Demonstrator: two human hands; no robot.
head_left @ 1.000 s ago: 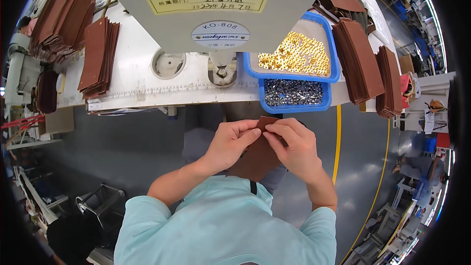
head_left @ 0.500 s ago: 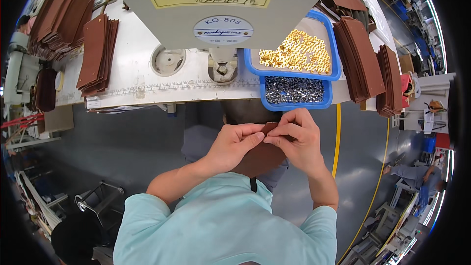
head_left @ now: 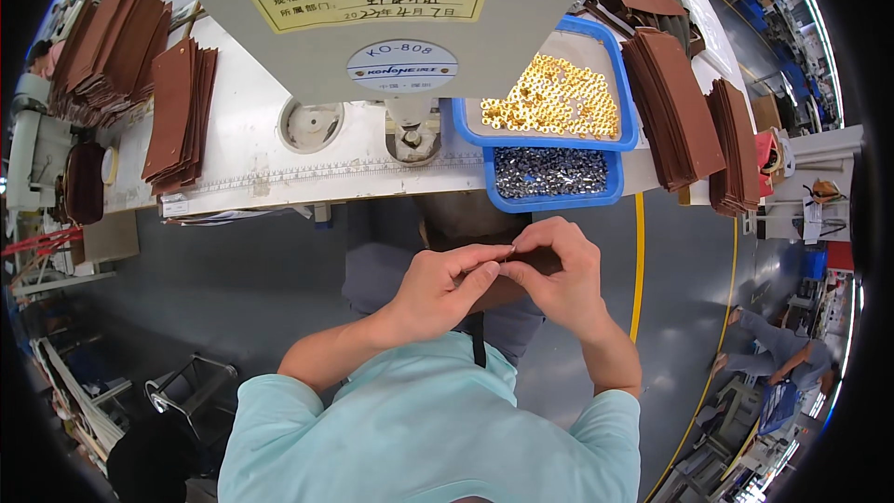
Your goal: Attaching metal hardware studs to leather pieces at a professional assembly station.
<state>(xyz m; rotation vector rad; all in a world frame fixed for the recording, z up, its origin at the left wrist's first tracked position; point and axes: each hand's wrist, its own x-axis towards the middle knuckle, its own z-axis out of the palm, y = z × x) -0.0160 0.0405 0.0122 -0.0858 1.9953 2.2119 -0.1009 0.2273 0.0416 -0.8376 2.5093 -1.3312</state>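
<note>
In front of my body, below the table edge, my left hand (head_left: pixel 438 284) and my right hand (head_left: pixel 564 281) meet at their fingertips. Between them they pinch a brown leather piece (head_left: pixel 507 292), seen nearly edge-on and partly hidden by the fingers. A tiny shiny bit shows at the touching fingertips, too small to name. Just beyond the hands, a small blue tray (head_left: pixel 559 205) holds dark silvery metal parts (head_left: pixel 551 170). Behind it, a larger blue tray (head_left: pixel 629 70) carries gold ring-shaped eyelets (head_left: pixel 554 102).
A pale machine head (head_left: pixel 307 61) overhangs the white table (head_left: pixel 247 144). Brown leather panels are stacked at left (head_left: pixel 177 116), far left (head_left: pixel 107 47) and right (head_left: pixel 672 112). A metal-framed cart (head_left: pixel 191 387) stands lower left. Another person (head_left: pixel 792 354) is at far right.
The leather piece has tilted from showing its flat face to nearly edge-on. My right fingertips have come down slightly, against the left ones. The view has shifted a little.
</note>
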